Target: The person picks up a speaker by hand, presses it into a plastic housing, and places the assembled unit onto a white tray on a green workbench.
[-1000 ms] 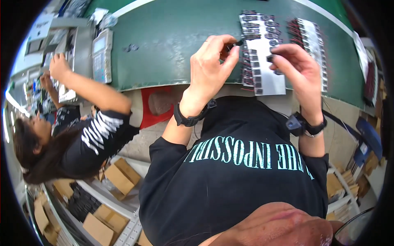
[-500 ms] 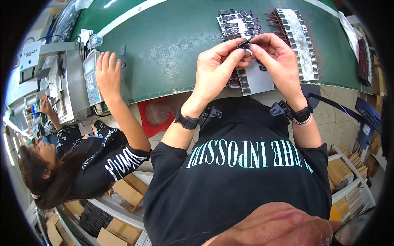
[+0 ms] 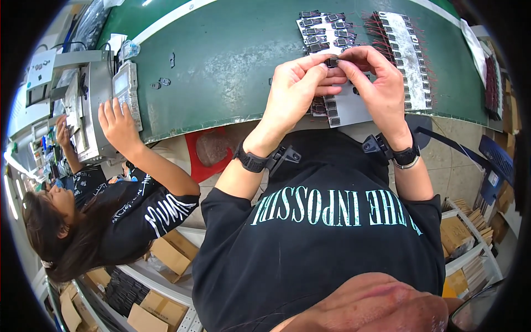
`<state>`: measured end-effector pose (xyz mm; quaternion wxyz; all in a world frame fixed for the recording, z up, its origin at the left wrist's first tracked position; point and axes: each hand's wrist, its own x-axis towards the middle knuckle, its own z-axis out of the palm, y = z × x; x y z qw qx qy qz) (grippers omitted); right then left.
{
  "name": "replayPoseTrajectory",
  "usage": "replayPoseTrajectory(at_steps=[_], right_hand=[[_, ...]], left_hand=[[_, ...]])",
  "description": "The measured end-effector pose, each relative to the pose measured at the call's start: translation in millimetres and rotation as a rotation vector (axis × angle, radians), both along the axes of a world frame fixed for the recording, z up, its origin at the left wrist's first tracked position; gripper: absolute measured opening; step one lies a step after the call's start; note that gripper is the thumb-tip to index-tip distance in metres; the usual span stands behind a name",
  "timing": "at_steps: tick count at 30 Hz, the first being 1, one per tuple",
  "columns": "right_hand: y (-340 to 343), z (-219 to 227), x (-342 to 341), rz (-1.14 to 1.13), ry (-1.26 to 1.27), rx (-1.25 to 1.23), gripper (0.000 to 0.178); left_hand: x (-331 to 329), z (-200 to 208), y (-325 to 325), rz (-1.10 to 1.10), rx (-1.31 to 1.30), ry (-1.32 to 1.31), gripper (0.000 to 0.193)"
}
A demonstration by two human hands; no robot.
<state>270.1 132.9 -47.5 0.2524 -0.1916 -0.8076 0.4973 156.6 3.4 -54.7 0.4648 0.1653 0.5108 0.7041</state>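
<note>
A small black rectangular part (image 3: 332, 62) is pinched between the fingertips of both hands, above the near side of the green table. My left hand (image 3: 298, 83) has thumb and forefinger on its left side, the other fingers reaching out beneath. My right hand (image 3: 379, 74) grips the right side between thumb and forefinger. Below and behind them lies a white board (image 3: 351, 108) carrying rows of similar black parts (image 3: 315, 39); my hands hide some of it. To the right is another pale board (image 3: 399, 41) edged with black parts and thin red wires.
Loose small black parts (image 3: 160, 83) lie on the green table (image 3: 221, 61) at the left. A co-worker's hand (image 3: 119, 128) is beside a grey keypad device (image 3: 123, 88). A red stool (image 3: 193, 157) stands under the table edge; cardboard boxes (image 3: 171, 257) fill shelves behind.
The black part has turned in my fingers and shows a broader face. The co-worker's near hand has moved left and toward the table edge, uncovering loose parts.
</note>
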Motion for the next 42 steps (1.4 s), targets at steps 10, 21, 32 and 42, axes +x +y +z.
replayPoseTrajectory(at_steps=[10,21,32,42], right_hand=[[15,-11,-9,0.086,0.005,-0.01,0.012],[31,-14,-18,0.311,-0.101,-0.467,0.013],[35,-31,-32,0.346,-0.087,-0.384,0.016],[35,-15,-16,0.308,-0.063,-0.376,0.013]], left_hand=[[-13,0,-4,-0.072,-0.022,0.044,0.037],[-27,-4,-7,-0.167,-0.013,0.023,0.025],[-44,-16,-9,-0.181,-0.029,0.009,0.026],[-27,-2,-2,-0.169,-0.023,0.056,0.024]])
